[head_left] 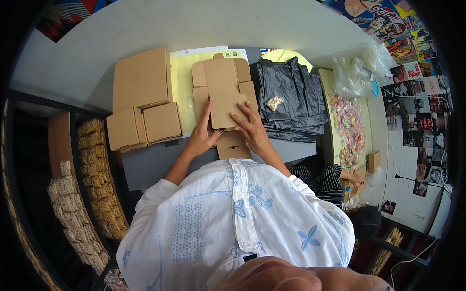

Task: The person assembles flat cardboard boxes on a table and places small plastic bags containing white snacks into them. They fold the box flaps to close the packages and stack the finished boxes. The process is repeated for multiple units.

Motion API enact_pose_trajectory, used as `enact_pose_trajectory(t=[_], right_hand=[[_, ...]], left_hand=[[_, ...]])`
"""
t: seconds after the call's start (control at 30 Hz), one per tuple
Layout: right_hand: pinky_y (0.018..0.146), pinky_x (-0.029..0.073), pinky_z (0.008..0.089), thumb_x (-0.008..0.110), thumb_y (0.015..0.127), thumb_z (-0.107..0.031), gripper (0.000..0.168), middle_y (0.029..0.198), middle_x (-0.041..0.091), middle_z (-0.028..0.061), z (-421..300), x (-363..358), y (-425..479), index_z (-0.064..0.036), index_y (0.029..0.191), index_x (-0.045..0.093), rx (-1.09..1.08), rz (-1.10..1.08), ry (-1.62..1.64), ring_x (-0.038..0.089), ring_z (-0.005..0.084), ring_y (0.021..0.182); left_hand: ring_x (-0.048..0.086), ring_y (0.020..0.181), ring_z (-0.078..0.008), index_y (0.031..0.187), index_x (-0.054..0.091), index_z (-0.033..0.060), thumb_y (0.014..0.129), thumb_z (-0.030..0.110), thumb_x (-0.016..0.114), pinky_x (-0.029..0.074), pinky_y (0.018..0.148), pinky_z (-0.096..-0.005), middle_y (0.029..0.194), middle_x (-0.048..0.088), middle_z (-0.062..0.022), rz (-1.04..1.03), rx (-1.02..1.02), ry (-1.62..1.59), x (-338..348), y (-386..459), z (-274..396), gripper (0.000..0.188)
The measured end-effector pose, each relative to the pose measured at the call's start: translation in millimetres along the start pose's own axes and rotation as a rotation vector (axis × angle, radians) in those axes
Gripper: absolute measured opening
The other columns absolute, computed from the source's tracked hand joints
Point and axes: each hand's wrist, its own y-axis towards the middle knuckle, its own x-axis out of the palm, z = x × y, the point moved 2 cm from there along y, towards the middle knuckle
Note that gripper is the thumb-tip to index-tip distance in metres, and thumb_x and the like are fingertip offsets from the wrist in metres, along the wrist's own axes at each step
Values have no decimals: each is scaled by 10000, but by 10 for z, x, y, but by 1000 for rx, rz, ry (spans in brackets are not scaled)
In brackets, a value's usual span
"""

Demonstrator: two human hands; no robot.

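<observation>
In front of my body a partly folded brown cardboard box (226, 111) lies between my two hands, its flaps spread toward the wall. My left hand (202, 134) grips its left side, fingers stretched along the edge and thumb at the near edge. Fingers of my right hand (253, 127) rest across the top panel, while its thumb lies near the front right corner. Toward my body a near flap (233, 145) with a small round hole sticks out. Beneath the box is a yellow sheet (185, 105) with a white border.
Folded cardboard boxes (140, 78) stand at left. Black plastic bags (291, 94) carry a small clear packet (274, 103) at right. Beyond are wrapped sweets (347, 127) and a co-worker's hand (356, 179). Racks of packets (96, 174) flank my left side.
</observation>
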Motion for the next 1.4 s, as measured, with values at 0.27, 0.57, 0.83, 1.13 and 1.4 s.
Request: enact_pose_trajectory(t=[0.27,0.57,0.83,1.13,1.4], right_hand=[[1112,355,461,691,831,-162,472,1444,456,132,-32,-2,-6,-175,1298,629,-18,28,-57,347,371,1394],[1135,296,528,684,820,-92,468,1451,484,111,49,263,-241,-168,1279,633,-121,119,-171,400,353,1377],[1163,238,496,650,889,-120,460,1501,440,73,69,174,-168,-124,1343,571,11,-32,-18,357,290,1419],[1076,336,453,657,918,-253,724,1445,359,259,283,279,-237,43,1472,298,306,-15,50,429,409,1274],[891,503,379,804,757,-62,1099,1360,385,248,-456,227,151,-42,1557,50,108,-41,311,495,358,1175]], left_hand=[[141,1486,-365,1548,107,34,820,52,672,178,1198,-423,1600,125,-235,0,-3,12,-5,9,18,922],[179,1469,-396,1532,130,8,918,186,631,200,1185,-443,1584,145,-264,72,15,-13,93,0,-83,812],[227,1448,-399,1516,144,-11,907,211,662,224,1176,-442,1566,187,-266,188,-112,-33,188,-23,-152,830],[372,1371,-392,1466,296,-22,913,315,665,317,1127,-429,1456,399,-266,207,-125,159,177,-41,-156,745],[381,1330,-393,1488,306,12,875,171,653,323,1112,-438,1454,379,-210,516,26,245,-228,-248,344,723]])
